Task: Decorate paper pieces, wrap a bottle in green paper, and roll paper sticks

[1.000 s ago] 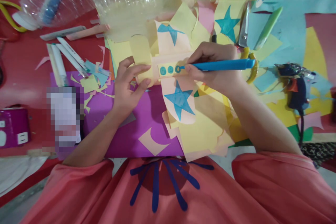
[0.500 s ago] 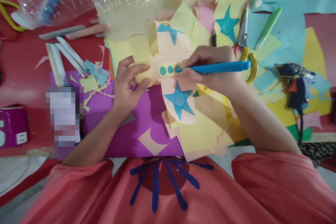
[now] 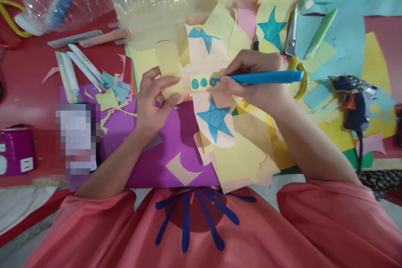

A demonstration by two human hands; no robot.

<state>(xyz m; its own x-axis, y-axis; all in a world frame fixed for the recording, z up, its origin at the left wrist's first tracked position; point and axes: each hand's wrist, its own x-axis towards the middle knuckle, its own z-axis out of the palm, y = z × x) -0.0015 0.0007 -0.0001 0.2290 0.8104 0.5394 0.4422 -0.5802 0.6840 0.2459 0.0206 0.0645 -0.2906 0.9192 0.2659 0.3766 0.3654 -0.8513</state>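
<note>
My right hand (image 3: pixel 256 79) is closed around a blue marker (image 3: pixel 266 77), its tip resting on the third blue dot of a small yellow paper strip (image 3: pixel 201 82). My left hand (image 3: pixel 153 100) pinches a pale yellow folded paper piece (image 3: pixel 169 67) joined to the strip's left end, fingers curled on it. Just below the strip lies a peach paper with a blue star (image 3: pixel 215 120). Under everything lies a purple sheet (image 3: pixel 157 150) on the red table (image 3: pixel 28 88).
Clear plastic bottles (image 3: pixel 63 2) lie at the back. White markers (image 3: pixel 75 71) lie at left, scissors (image 3: pixel 292 33) and a green marker (image 3: pixel 320 33) at back right, a glue gun (image 3: pixel 354 104) at right. Coloured paper scraps cover the middle and right. A purple box (image 3: pixel 15 153) sits at far left.
The marker tip has moved slightly back and forth over the third dot on the strip. My left hand has stayed in place.
</note>
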